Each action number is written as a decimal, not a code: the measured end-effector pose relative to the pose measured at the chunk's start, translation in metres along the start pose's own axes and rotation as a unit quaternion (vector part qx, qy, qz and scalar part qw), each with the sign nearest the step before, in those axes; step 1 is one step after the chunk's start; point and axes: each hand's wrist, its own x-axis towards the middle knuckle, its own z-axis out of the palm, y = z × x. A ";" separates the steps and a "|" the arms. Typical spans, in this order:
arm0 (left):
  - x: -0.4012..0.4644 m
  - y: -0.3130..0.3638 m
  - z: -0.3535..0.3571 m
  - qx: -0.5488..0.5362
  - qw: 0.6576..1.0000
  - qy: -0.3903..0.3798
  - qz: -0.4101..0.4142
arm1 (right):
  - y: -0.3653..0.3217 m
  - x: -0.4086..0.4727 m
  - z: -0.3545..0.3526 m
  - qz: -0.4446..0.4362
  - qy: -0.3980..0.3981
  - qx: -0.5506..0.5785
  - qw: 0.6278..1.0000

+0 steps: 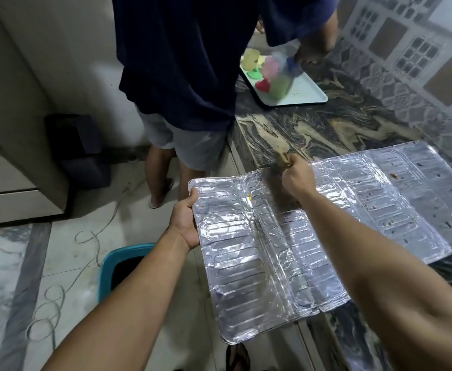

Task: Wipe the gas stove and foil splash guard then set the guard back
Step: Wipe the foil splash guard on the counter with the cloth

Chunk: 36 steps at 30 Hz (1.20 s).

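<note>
The foil splash guard (259,263) lies unfolded, partly on the marbled counter and partly hanging out over the floor. Its embossed panels carry brown and orange food specks, mostly on the right panels. My left hand (186,223) grips the guard's left edge, thumb on top. My right hand (297,178) is closed around a brownish cloth (283,159) and presses it at the guard's far edge near a fold. The gas stove is out of view.
Another person in a dark shirt (187,62) stands close ahead at the counter (326,124), handling coloured plastic cups (275,73) on a white tray (310,97). A teal-rimmed bin (117,266) and a loose cord (85,236) lie on the floor below. A tiled wall (420,49) rises at the right.
</note>
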 end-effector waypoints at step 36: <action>-0.004 -0.014 -0.001 0.018 0.998 0.061 -0.003 | -0.019 -0.081 0.037 -0.105 -0.094 0.056 0.988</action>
